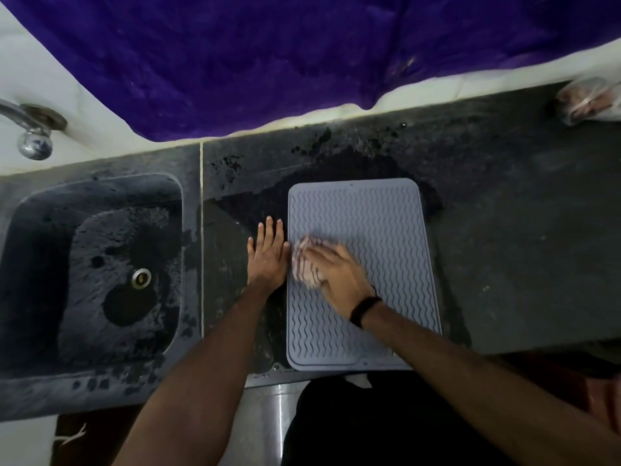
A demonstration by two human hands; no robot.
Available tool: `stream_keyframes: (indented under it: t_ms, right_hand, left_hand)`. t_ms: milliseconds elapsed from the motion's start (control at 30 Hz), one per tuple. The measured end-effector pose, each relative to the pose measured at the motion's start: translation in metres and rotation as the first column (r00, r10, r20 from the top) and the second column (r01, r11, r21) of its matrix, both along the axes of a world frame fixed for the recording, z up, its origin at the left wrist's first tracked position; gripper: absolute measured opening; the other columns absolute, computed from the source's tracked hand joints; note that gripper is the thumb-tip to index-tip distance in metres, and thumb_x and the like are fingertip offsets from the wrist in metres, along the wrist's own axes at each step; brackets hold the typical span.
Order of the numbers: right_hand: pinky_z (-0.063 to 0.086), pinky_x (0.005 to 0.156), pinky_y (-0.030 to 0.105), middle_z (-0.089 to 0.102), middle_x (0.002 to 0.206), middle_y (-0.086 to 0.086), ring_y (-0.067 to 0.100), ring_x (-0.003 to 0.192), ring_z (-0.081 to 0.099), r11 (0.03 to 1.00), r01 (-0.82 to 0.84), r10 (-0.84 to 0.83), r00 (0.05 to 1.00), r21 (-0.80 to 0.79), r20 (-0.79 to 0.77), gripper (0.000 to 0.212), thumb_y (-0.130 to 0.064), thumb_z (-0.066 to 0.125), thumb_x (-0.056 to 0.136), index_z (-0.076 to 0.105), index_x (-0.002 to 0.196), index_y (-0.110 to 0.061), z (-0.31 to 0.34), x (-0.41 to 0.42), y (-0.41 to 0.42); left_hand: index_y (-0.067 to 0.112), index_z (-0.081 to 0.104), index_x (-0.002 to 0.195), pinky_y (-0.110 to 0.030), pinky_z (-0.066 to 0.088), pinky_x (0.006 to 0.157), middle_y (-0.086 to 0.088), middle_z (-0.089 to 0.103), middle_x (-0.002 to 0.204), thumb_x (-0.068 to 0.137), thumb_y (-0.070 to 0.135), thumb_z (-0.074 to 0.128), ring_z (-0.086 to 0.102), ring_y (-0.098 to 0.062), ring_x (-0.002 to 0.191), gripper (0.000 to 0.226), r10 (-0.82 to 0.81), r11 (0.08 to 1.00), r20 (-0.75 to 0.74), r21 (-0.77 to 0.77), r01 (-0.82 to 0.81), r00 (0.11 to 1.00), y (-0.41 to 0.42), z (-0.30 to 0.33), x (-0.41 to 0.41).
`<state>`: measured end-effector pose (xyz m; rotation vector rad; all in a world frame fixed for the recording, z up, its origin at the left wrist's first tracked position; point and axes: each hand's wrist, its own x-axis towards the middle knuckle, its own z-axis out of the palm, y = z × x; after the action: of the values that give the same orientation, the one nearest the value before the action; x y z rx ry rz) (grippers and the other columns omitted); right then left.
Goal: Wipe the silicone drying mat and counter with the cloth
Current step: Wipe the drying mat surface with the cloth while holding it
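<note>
At nine o'clock lies one stone sink (40, 264), with one tap (32, 129) at ten o'clock. Your left hand (267, 255) rests flat on the dark tabletop (521, 247), fingers spread, holding nothing, just beside the mat's left edge. At centre, the one grey silicone drying mat (386, 230) carries your right hand (339, 279), whose fingers are closed over the one bunched cloth (307, 267), pressed down near that left edge. The mat's near edge overhangs the tabletop's front; a hard stroke toward six o'clock could drag it off. Water pooled at twelve o'clock could creep back under it.
</note>
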<state>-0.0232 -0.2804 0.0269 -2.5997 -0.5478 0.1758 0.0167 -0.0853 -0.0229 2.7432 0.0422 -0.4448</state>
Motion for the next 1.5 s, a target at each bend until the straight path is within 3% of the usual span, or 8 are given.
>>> stream_keyframes:
  t_ms: [300,433,567,800,967,1233,1333,1500]
  right_hand:
    - [0.023,0.115,0.044,0.034,0.152,-0.003,0.027,0.138,0.024,0.985,-0.048,0.026,0.991,-0.163,-0.133,0.066,-0.014,0.056,0.083,0.035,0.146,-0.022,-0.011,-0.047,0.014]
    - [0.036,0.109,0.04,0.048,0.143,-0.003,0.027,0.131,0.041,0.989,-0.044,0.028,0.993,-0.142,-0.117,0.062,-0.013,0.059,0.079,0.048,0.139,-0.019,-0.002,-0.11,0.001]
    - [0.035,0.109,0.041,0.047,0.143,-0.006,0.023,0.133,0.038,0.992,-0.052,0.034,0.987,-0.116,-0.158,0.064,-0.008,0.056,0.076,0.048,0.138,-0.022,0.007,-0.127,-0.007]
    - [0.037,0.104,0.042,0.044,0.146,0.0,0.027,0.127,0.04,0.967,0.232,-0.237,0.971,-0.107,-0.039,0.067,-0.005,0.062,0.076,0.046,0.14,-0.017,0.013,-0.058,-0.012]
    - [0.033,0.106,0.04,0.037,0.151,-0.002,0.025,0.134,0.032,0.958,0.202,-0.228,0.967,-0.203,-0.116,0.064,-0.013,0.059,0.084,0.039,0.145,-0.019,-0.005,-0.05,-0.023]
    - [0.039,0.105,0.044,0.048,0.143,0.0,0.027,0.129,0.042,0.971,0.165,-0.187,0.975,-0.173,-0.123,0.064,-0.012,0.061,0.078,0.046,0.14,-0.017,0.004,-0.105,-0.045]
    - [0.046,0.096,0.044,0.054,0.137,0.003,0.029,0.121,0.048,0.955,0.281,-0.286,0.958,-0.096,-0.035,0.064,-0.006,0.064,0.076,0.05,0.137,-0.013,0.015,-0.079,-0.042]
    - [0.033,0.106,0.042,0.043,0.147,-0.001,0.025,0.129,0.037,0.958,0.24,-0.245,0.969,-0.16,-0.012,0.065,-0.008,0.06,0.08,0.042,0.142,-0.019,0.023,-0.004,-0.019]
  left_hand:
    - [0.024,0.003,0.164,-0.048,-0.006,0.125,-0.002,-0.007,0.172,0.111,0.038,0.02,-0.009,-0.021,0.158,0.057,-0.018,0.999,0.031,0.037,0.017,0.999,0.003,-0.007,-0.012]
    - [0.025,0.004,0.164,-0.046,-0.008,0.125,-0.001,-0.006,0.172,0.111,0.04,0.018,-0.01,-0.02,0.158,0.057,0.0,1.0,0.039,0.019,-0.001,0.999,0.003,-0.01,-0.013]
    - [0.025,0.006,0.164,-0.045,-0.009,0.125,-0.002,-0.004,0.172,0.111,0.04,0.018,-0.008,-0.02,0.158,0.057,0.014,1.0,0.066,0.023,-0.016,0.998,0.001,-0.012,-0.015]
    - [0.022,0.011,0.164,-0.048,-0.004,0.126,-0.004,0.002,0.172,0.111,0.037,0.021,-0.003,-0.022,0.158,0.056,0.021,0.999,0.142,0.041,-0.027,0.99,-0.003,-0.013,-0.02]
    - [0.022,0.01,0.164,-0.048,-0.003,0.127,-0.004,0.002,0.172,0.111,0.037,0.019,-0.003,-0.022,0.158,0.056,0.031,0.996,0.141,0.079,-0.042,0.99,-0.007,-0.01,-0.021]
    - [0.021,0.016,0.164,-0.049,0.0,0.127,-0.005,0.008,0.171,0.111,0.036,0.022,0.001,-0.023,0.158,0.055,0.04,0.996,0.179,0.067,-0.053,0.983,-0.008,-0.013,-0.023]
    - [0.022,0.016,0.164,-0.048,-0.002,0.126,-0.005,0.008,0.171,0.111,0.036,0.022,0.001,-0.023,0.158,0.055,0.045,0.997,0.182,0.06,-0.057,0.982,-0.008,-0.015,-0.022]
    - [0.022,0.014,0.164,-0.047,-0.003,0.126,-0.004,0.006,0.172,0.111,0.037,0.021,-0.001,-0.022,0.158,0.056,0.049,0.996,0.177,0.067,-0.062,0.983,-0.009,-0.013,-0.022]
